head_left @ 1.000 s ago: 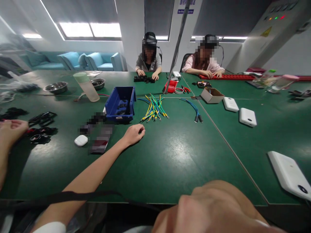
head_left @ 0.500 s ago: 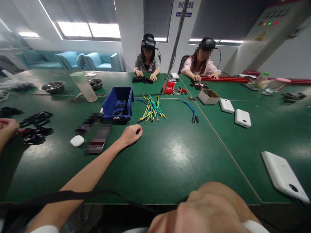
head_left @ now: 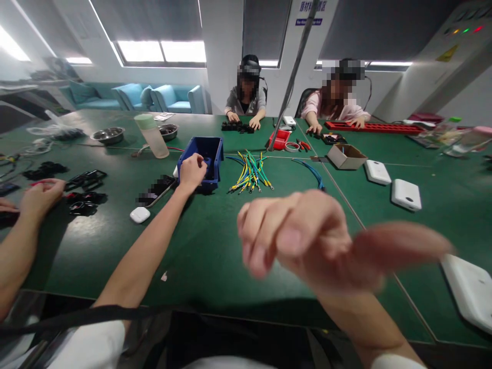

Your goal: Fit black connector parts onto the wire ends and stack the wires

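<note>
Bin (head_left: 219,163) stands close, presumably for easy reach by left hand (head_left: 191,174), grip indeterminable; right hand (head_left: 307,238), raised, half-open, appears empty.

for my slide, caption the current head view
Left hand over blue bin, right hand raised, wires on green table

The green tabletop (head_left: 215,246) carries a blue bin (head_left: 220,166), yellow-green and blue cables (head_left: 251,171), a bottle (head_left: 152,137), steel bowls (head_left: 108,135) and white devices (head_left: 406,195).
</note>
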Demonstrator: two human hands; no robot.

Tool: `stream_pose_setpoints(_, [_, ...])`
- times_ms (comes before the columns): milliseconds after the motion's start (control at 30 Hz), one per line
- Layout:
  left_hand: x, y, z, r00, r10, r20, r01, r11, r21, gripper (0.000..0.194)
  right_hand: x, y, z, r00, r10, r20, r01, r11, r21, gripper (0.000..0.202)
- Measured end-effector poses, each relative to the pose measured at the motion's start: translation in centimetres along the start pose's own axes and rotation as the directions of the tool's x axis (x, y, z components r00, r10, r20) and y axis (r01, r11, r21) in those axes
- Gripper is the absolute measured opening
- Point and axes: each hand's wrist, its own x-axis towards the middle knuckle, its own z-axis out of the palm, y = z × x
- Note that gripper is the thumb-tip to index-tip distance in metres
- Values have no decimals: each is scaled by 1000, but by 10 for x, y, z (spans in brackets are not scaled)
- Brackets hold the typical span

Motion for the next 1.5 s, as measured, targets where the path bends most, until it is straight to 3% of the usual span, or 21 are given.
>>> stream_pose_setpoints(33, [9, -6, 5, 994, -16, 113, 11, 999, 41, 27, 9, 11, -7, 991, -85, -101, 92, 994, 66, 41])
stream_pose_setpoints(100, [20, -16, 17, 940, -82, 332, 55, 994, 89, 36, 27, 39, -30, 935, -37, -353, 30, 999, -27, 44])
stream_pose_setpoints(167, [26, -23, 29, 870, -159, 467, 114, 986, 123, 42, 40, 70, -64, 868, 11, -497, -92, 986, -140, 45])
stream_pose_setpoints(233, [29, -27, 38, 838, -186, 513, 136, 982, 134, 42, 46, 99, -98, 800, 71, -595, -206, 965, -161, 43])
stream_pose_setpoints(300, [31, -29, 43, 836, -182, 517, 134, 983, 128, 39, 45, 126, -126, 735, 145, -662, -303, 944, -130, 41])
stream_pose_setpoints(433, [31, -33, 44, 843, -168, 511, 128, 985, 113, 38, 32, 169, -154, 677, 292, -676, -480, 871, -105, 36])
stream_pose_setpoints(600, [30, -37, 45, 866, -165, 473, 120, 985, 125, 35, 7, 218, -158, 687, 269, -675, -598, 736, -316, 26])
stream_pose_setpoints(733, [28, -38, 46, 888, -155, 433, 110, 986, 129, 32, -14, 243, -159, 712, 155, -685, -658, 490, -572, 26])
stream_pose_setpoints(933, [23, -34, 42, 927, -121, 355, 91, 991, 100, 30, -19, 254, -161, 662, 199, -723, -746, 271, -609, 28])
stream_pose_setpoints(1167, [19, -30, 37, 929, -119, 349, 96, 992, 85, 26, -3, 257, -155, 609, 319, -726, -770, 22, -637, 37])
stream_pose_setpoints(1333, [19, -29, 37, 934, -108, 340, 87, 993, 77, 26, 7, 262, -152, 630, 363, -687, -713, -82, -697, 44])
stream_pose_setpoints(1500, [19, -29, 38, 937, -105, 333, 68, 990, 120, 31, 11, 264, -164, 642, 435, -631, -673, -73, -736, 32])
